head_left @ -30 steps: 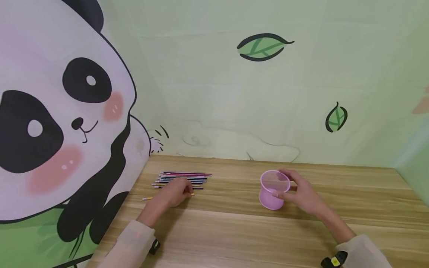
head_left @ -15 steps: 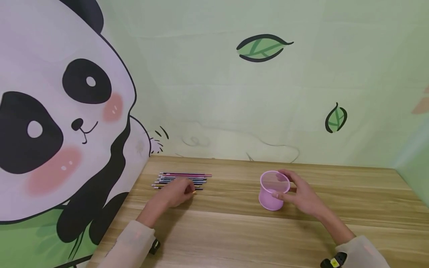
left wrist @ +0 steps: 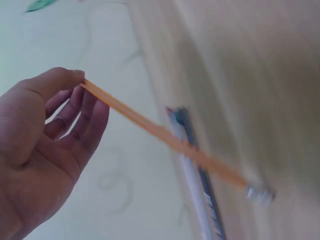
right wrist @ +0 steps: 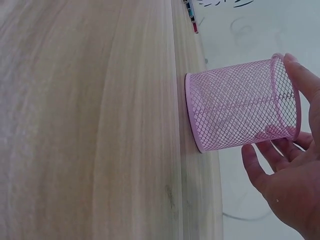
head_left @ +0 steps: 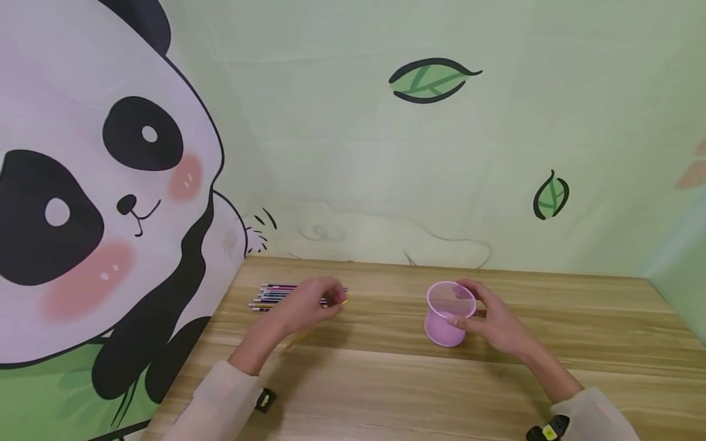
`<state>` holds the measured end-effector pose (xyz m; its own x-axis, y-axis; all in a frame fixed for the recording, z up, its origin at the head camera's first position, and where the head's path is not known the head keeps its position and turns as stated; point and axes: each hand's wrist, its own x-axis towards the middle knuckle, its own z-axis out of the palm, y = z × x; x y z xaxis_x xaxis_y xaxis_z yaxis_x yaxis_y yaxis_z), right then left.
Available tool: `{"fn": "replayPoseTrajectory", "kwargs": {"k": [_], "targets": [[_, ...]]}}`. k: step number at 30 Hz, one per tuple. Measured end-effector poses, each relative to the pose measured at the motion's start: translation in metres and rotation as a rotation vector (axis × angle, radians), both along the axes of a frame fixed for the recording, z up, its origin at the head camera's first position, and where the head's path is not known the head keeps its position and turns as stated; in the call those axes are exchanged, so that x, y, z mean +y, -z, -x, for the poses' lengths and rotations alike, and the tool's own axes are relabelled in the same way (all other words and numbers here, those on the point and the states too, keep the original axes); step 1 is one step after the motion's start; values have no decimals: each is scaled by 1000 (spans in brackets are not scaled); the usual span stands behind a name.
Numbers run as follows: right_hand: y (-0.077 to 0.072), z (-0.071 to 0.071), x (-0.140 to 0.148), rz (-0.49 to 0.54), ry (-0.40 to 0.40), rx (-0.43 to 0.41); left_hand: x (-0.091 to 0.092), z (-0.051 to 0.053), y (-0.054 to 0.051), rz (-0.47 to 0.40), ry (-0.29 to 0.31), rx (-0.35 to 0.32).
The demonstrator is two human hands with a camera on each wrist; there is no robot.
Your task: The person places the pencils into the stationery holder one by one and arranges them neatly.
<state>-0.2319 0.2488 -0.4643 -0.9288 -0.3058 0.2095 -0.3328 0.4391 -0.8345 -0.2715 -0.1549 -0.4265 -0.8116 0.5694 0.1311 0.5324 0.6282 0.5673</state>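
My left hand [head_left: 309,304] pinches a yellow-orange pencil [left wrist: 150,127] near one end between thumb and fingertips. In the left wrist view the pencil slants away from the hand, its metal-banded eraser end farthest from the fingers. Behind and partly under the left hand in the head view lies a row of several pencils [head_left: 270,296] on the table. My right hand [head_left: 499,318] holds a pink mesh pen cup [right wrist: 240,105] by its rim, thumb on the near side and fingers behind. The cup stands upright on the table.
The wooden table [head_left: 386,386] meets a pale green wall [head_left: 331,153] at its back edge. A panda and leaves are printed on the wall covering. Dark wrist devices [head_left: 266,400] sit at both cuffs.
My left hand has lifted the yellow-orange pencil off the table and moved slightly right and up. The pencil now tilts with its eraser end lower. My right hand and the pen cup stay put.
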Motion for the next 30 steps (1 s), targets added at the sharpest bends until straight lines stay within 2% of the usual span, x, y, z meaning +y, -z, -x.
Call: {"fn": "replayPoseTrajectory", "kwargs": {"k": [5,10,17,21,24,30], "targets": [[3,1,-1,4,5,-10,21,-11,-25,-160,20,-21],[6,2,0,23,7,-14,43,-23,-51,-402,38,-16],[7,1,-2,61,-2,13,73,-29,-80,-726,113,70],[4,-1,-3,64,2,3,92,-27,-86,-879,144,83],[3,-2,-2,56,8,-6,105,-22,-86,-975,143,65],[4,0,-1,47,7,-2,130,-11,-77,-1057,112,16]]}}
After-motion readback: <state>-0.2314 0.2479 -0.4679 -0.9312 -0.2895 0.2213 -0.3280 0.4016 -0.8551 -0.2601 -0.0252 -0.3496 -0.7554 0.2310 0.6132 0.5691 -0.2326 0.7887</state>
